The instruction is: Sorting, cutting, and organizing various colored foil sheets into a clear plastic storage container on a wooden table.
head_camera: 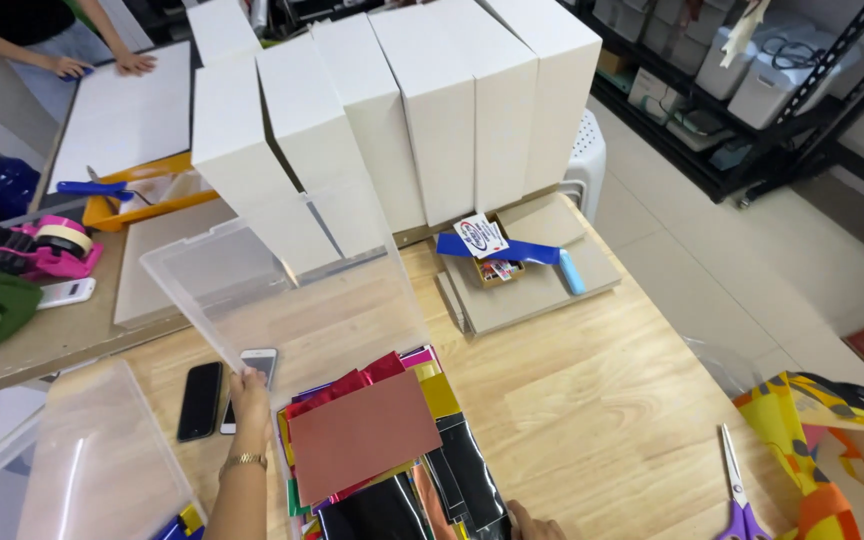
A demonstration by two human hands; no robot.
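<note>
The left hand (249, 388) has its fingers pinched on the near edge of a clear, see-through plastic lid (282, 290) and holds it tilted up over the light wooden counter (572, 400). Right under the lid lies a messy pile of shiny coloured paper sheets (392, 450), with a dull red-brown sheet (362, 432) on top and black sheets at its near end. The right hand (537, 525) only peeks in at the bottom edge, touching the near corner of the pile; you cannot tell if its fingers are curled or loose. Just left of the pile, by the left hand, lie a black phone (200, 400) and a white phone (252, 372) side by side. Further left of the pile sits a clear plastic box (72, 470). Behind the lid stand tall white cardboard boxes (402, 110) in a row. To the right of the lid lies a stack of flat brown boards (542, 285) with a blue strip (502, 249) on it. Well to the right of the pile lie purple-handled scissors (740, 490) beside a bright yellow and orange bag (832, 450). Far to the left of the lid is a pink tape holder (52, 248). At the far end another person's hands (102, 65) rest on a white board (127, 115).
</note>
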